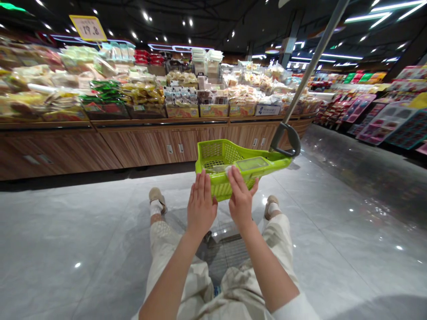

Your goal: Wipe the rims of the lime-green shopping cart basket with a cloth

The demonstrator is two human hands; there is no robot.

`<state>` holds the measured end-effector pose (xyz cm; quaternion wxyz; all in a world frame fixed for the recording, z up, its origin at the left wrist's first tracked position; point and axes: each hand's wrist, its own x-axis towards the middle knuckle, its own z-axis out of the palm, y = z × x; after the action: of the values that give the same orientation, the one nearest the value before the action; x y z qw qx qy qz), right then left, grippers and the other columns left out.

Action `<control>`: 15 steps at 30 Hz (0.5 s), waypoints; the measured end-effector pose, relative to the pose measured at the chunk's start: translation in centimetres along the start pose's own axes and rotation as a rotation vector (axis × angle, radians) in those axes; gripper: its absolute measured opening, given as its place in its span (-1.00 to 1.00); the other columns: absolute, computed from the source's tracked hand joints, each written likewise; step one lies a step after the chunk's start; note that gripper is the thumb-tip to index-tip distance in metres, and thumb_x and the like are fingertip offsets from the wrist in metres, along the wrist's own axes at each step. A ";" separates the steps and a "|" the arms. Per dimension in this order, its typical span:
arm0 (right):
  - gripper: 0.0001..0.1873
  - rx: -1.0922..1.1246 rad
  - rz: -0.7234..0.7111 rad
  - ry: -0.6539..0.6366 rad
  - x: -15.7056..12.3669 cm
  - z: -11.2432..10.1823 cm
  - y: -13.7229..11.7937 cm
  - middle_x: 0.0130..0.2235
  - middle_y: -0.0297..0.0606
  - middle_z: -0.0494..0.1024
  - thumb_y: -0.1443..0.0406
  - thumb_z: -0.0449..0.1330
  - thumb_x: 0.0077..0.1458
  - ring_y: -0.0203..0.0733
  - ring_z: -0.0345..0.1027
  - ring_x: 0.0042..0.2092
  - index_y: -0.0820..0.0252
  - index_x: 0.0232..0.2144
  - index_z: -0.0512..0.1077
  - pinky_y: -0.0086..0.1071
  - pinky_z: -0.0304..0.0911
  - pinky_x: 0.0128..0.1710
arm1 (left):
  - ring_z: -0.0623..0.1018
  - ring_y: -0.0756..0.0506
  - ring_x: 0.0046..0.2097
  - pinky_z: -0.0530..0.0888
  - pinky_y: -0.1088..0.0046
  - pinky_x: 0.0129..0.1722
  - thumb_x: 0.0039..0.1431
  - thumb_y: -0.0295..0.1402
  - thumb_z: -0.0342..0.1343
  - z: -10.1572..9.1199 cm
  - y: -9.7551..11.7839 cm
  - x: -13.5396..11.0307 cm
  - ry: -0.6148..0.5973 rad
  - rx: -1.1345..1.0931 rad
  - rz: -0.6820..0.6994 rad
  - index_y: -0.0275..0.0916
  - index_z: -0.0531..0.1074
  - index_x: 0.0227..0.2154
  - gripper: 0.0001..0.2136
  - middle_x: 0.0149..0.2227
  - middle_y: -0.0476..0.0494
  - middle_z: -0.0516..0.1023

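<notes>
My left hand is open, holding nothing, and my right hand is open too, fingertips at the near edge of the lime-green shopping basket — a clear-topped pack already lies inside, just beyond my hands.

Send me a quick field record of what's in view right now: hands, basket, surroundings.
left hand: open, raised, holding nothing, in front of the basket
right hand: open, holding nothing, fingers over the basket's near edge
basket: lime-green plastic basket with a long grey handle
in basket: flat clear-topped pack
surroundings: wooden supermarket counter stacked with packaged food; polished tile floor
</notes>
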<state>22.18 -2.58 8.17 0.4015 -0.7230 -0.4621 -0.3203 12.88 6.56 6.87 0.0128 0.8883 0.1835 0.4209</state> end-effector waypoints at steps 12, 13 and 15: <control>-0.25 -0.045 0.053 0.039 -0.1 -0.1 0.1 0.30 -0.16 0.30 0.56 -0.14 0.10 -0.24 0.14 0.33 0.08 0.32 0.13 0.04 -0.65 0.38 | 0.00 -0.26 0.42 0.17 0.06 0.33 0.19 -0.49 0.01 -0.2 0.2 0.1 -0.005 -0.010 0.000 -0.34 -0.32 0.39 -0.20 0.40 -0.43 0.04; -0.26 -0.042 0.062 0.059 -0.1 -0.1 0.0 0.29 -0.15 0.30 0.56 -0.13 0.10 -0.23 0.14 0.33 0.10 0.31 0.14 0.01 -0.63 0.39 | -0.01 -0.26 0.43 0.17 0.06 0.33 0.20 -0.49 0.01 -0.2 0.1 0.1 -0.006 -0.009 0.002 -0.34 -0.33 0.39 -0.20 0.40 -0.44 0.03; -0.31 -0.003 -0.048 0.029 -0.3 0.1 -0.5 0.27 -0.15 0.34 0.55 -0.10 0.13 -0.24 0.13 0.33 0.14 0.29 0.18 -0.05 -0.58 0.40 | -0.03 -0.25 0.43 0.16 0.06 0.34 0.22 -0.47 -0.02 -0.1 0.0 0.0 0.000 -0.018 0.014 -0.33 -0.33 0.39 -0.22 0.40 -0.43 0.01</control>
<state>21.66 -2.52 8.02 0.3990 -0.7077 -0.4730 -0.3410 12.81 6.52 6.92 0.0180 0.8894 0.1733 0.4226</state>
